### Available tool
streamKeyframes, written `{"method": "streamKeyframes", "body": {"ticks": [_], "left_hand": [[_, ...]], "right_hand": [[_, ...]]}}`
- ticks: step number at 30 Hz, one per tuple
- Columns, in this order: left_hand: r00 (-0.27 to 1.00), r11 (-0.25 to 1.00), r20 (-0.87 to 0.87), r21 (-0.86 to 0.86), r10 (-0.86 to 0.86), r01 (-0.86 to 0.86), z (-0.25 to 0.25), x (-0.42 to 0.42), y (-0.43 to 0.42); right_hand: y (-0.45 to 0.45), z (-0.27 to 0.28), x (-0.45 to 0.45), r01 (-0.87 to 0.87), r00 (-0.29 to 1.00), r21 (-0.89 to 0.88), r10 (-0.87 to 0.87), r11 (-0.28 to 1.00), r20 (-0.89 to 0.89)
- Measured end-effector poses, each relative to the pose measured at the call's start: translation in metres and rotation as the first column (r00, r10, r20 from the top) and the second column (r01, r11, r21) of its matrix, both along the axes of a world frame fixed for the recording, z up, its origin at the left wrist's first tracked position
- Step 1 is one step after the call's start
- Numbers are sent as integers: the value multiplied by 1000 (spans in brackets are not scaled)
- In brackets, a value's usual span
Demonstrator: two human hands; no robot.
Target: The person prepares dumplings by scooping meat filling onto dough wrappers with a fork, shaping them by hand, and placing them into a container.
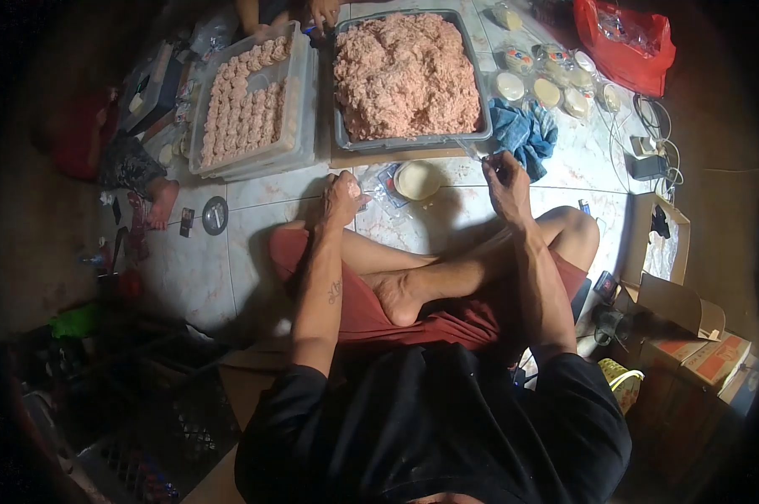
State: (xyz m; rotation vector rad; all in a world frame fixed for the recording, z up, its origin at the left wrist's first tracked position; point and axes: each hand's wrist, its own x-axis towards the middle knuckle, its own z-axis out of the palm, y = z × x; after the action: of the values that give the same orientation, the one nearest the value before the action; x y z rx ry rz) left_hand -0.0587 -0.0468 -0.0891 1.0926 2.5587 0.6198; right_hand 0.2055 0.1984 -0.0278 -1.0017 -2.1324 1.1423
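"At the left grip [341, 202]?"
"Curls around a lump of pink mixture [354, 191]."
"At the right grip [508, 185]?"
"Clamps on a thin utensil [471, 150]."
"Between both?"
"Pale round sheets [419, 180], on the tiled floor [253, 193]."
"Farther off?"
"Just past the right grip, a blue cloth [524, 136]; ahead of both, a heaped tub [421, 143]; beyond the left, a tray [294, 109] of shaped pieces [245, 109]."
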Motion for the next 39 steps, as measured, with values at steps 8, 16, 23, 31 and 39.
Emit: {"method": "streamKeyframes", "body": {"ticks": [8, 16, 23, 31, 39], "left_hand": [[943, 949, 204, 123, 262, -290, -3, -1, -15], [853, 770, 138, 376, 503, -515, -10, -28, -30], [850, 790, 112, 321, 516, -522, -2, -21, -25], [851, 802, 91, 297, 517, -519, 16, -12, -22], [852, 779, 131, 354, 507, -518, -3, -18, -24]], "right_hand": [[-2, 0, 3, 6, 1000, -24, -6, 1000, -29], [-8, 13, 3, 39, 999, -39, -39, 998, -17], [-7, 7, 4, 32, 999, -10, -32, 999, -6], [-7, 4, 4, 15, 1000, -12, -16, 1000, -17], [-8, 6, 2, 15, 999, -25, -16, 1000, -36]]}}
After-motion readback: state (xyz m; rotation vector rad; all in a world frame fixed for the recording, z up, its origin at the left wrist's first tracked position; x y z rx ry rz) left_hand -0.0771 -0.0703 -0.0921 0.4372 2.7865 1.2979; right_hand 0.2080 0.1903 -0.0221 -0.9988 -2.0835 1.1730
